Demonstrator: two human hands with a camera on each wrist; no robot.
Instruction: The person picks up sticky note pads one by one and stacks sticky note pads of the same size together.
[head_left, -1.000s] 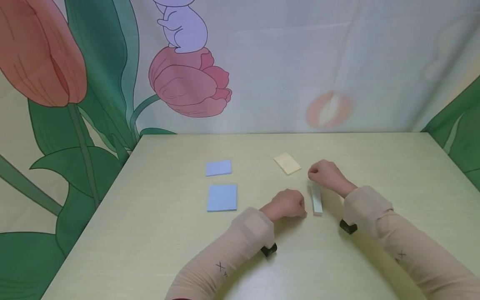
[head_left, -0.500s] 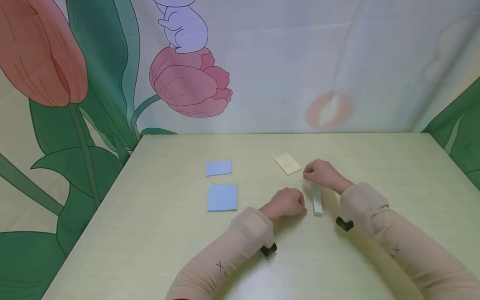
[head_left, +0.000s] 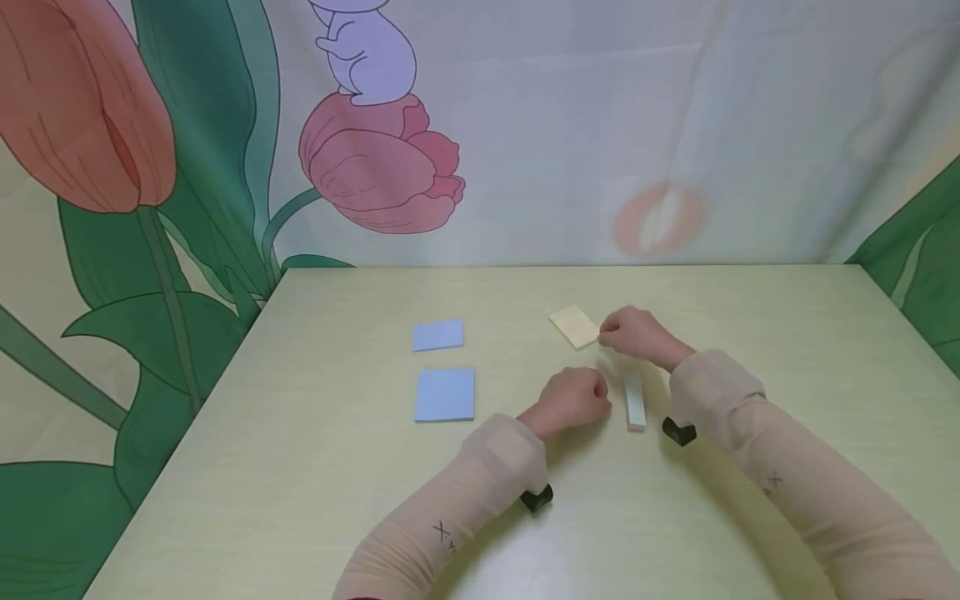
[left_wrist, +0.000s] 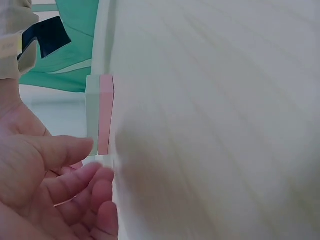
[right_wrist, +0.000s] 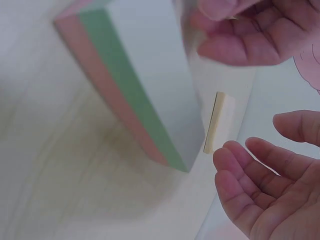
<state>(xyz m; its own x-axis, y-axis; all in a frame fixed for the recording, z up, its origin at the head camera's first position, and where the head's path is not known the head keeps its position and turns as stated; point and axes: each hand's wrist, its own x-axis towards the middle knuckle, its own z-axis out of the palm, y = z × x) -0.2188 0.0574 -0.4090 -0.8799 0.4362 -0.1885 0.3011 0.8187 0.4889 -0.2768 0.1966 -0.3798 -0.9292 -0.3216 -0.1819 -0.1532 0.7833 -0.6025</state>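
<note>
Item: one narrow sticky-note pad (head_left: 634, 402), pink beneath green, pale on top, lying flat on the desk (head_left: 285, 500). We find it just to the right of the left hand (head_left: 573, 400), a slim gap between, and on the near side of the right hand (head_left: 639, 333).

Left hand: fingers loosely bent, nothing held; its thumb and fingertips face the narrow pad.

Right hand: fingers relaxed and curved, thumb apart, nothing held. Its fingertips are at the near right corner of a yellow sticky-note pad (head_left: 573, 327), set aslant; whether they touch it we cannot quite tell.

Also, left of both hands and well apart from them: one square blue pad (head_left: 444, 396) and, beyond it, one oblong periwinkle pad (head_left: 438, 336). Behind, we record a tulip-printed curtain (head_left: 540, 125).
</note>
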